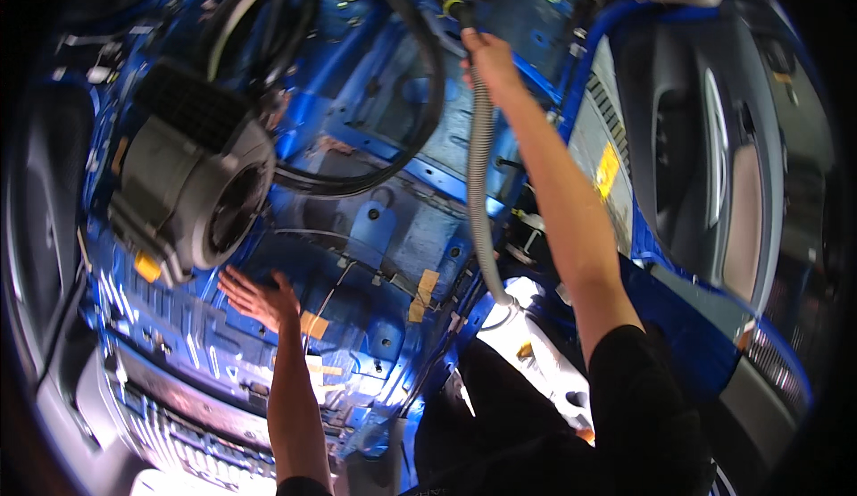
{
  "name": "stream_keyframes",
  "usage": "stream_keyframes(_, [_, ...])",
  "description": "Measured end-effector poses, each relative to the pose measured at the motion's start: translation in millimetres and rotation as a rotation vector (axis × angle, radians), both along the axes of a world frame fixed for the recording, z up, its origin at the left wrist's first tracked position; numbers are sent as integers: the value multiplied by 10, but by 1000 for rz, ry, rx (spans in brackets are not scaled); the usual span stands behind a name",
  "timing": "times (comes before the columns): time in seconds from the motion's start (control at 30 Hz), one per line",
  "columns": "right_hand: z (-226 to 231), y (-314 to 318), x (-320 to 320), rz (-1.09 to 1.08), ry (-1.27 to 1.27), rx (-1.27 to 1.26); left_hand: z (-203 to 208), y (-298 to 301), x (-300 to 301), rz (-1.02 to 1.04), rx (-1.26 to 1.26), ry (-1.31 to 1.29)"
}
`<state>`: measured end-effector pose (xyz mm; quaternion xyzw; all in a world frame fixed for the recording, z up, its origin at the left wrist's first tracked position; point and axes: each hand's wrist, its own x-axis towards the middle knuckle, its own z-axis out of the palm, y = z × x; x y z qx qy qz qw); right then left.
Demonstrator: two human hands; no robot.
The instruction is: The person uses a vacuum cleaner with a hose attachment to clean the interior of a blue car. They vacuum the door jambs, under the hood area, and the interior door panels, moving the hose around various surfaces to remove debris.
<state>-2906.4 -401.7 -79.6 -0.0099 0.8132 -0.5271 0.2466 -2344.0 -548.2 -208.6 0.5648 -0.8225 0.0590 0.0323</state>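
Note:
My right hand (486, 63) is wrapped round the end of a grey ribbed vacuum hose (479, 157), out at the far side of a stripped blue car floor (411, 273). A dark end piece (464, 16) sticks out beyond my fingers, beside a small yellow ring. From my grip the hose runs back toward me, down to a brightly lit pale surface. My left hand (261, 301) holds nothing; its fingers are stretched out over the ridged floor. Just beyond them sits a bulky grey plastic housing (183, 179) with a round dark opening. I cannot tell whether my fingertips touch anything.
A large black hoop (428, 94) curves over the far middle. Tan tape pieces (424, 295) and thin wires lie on the bare metal. To the right is an open door (696, 157) with dark trim; dark door trim (45, 210) also stands at the left.

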Motion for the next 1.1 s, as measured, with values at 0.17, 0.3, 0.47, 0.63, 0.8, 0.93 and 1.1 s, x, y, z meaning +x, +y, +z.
stream_keyframes(0.17, [-54, 422, 623, -107, 124, -62, -87, -18, 42, -79, -78, 78])
stream_keyframes(0.3, [-19, 652, 1301, -248, -112, -122, -143, -29, 75, -95, -99, 80])
stream_keyframes(0.47, [44, 959, 2395, -166, -135, -32, -164, -33, 110, -133, -119, 96])
stream_keyframes(0.63, [253, 1390, 3226, 74, -139, 146, -203, -30, 160, -162, -126, 101])
stream_keyframes(0.8, [464, 1865, 3845, 205, -241, 31, -370, -74, 230, -168, -157, 139])
stream_keyframes(0.93, [550, 2325, 4342, 339, -147, 102, -498, -159, 324, -144, -107, 270])
stream_keyframes(1.1, [625, 2953, 5067, 475, -77, 110, -320, 173, 478, -400, 293, 995])
